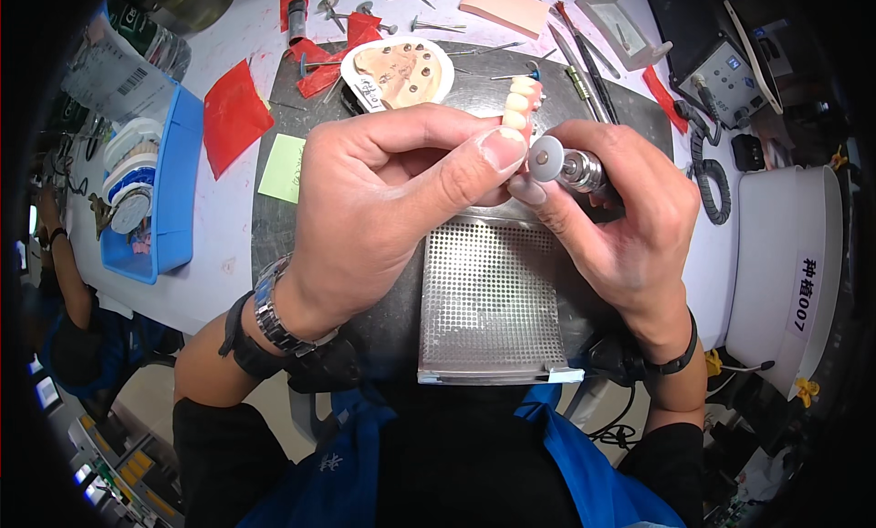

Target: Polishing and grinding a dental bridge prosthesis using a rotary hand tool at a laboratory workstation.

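Our left hand (383, 199) is curled shut around a dental bridge (520, 104), a short row of pale teeth on a pink base; only its upper end shows above the thumb, and the rest is buried behind our fingers, so we cannot make out its full shape. Our right hand (620, 222) is closed around a metal rotary handpiece (584, 170), whose body vanishes into the palm, leaving only the silver nose and the grey polishing wheel (546, 157) in sight. The wheel sits just beside our left thumb tip and the lower part of the bridge; whether it actually touches the teeth is hidden by the thumb. Both hands hover over a perforated metal tray (488, 300) on a dark work mat (274, 218). Beyond them lies a plaster jaw model (401, 72), partly cut off by our knuckles. Loose burs (429, 24), red wax sheets (235, 113) and a green note (283, 166) lie scattered about, and a blue bin (178, 190) stands at the left, its contents too small to read. At the far left rim a second person's arm (64, 263) is barely visible.
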`<action>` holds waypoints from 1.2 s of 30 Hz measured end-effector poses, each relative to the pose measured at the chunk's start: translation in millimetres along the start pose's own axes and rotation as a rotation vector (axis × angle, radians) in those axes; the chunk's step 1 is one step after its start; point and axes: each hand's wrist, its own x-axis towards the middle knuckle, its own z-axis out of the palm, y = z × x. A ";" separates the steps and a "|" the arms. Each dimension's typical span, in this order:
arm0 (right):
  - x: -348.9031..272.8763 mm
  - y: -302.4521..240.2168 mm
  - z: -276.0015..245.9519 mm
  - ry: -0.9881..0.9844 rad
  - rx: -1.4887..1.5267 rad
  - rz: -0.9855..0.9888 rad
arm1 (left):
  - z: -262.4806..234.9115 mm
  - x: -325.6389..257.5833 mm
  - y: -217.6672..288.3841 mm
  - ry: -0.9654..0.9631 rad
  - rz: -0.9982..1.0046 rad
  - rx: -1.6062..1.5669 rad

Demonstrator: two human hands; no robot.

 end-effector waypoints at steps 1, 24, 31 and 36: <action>-0.2 0.1 -0.5 -0.001 0.000 -0.001 | -0.6 0.0 0.0 -0.007 -0.008 0.012; -2.2 6.2 0.0 0.057 -0.094 -0.026 | -3.5 2.3 -0.4 -0.017 -0.197 -0.082; -2.0 8.3 1.8 0.070 -0.066 -0.078 | -2.6 1.5 -0.3 0.003 -0.191 -0.035; -1.1 11.9 3.2 0.060 -0.065 -0.095 | -5.5 3.6 -1.2 0.000 -0.175 -0.021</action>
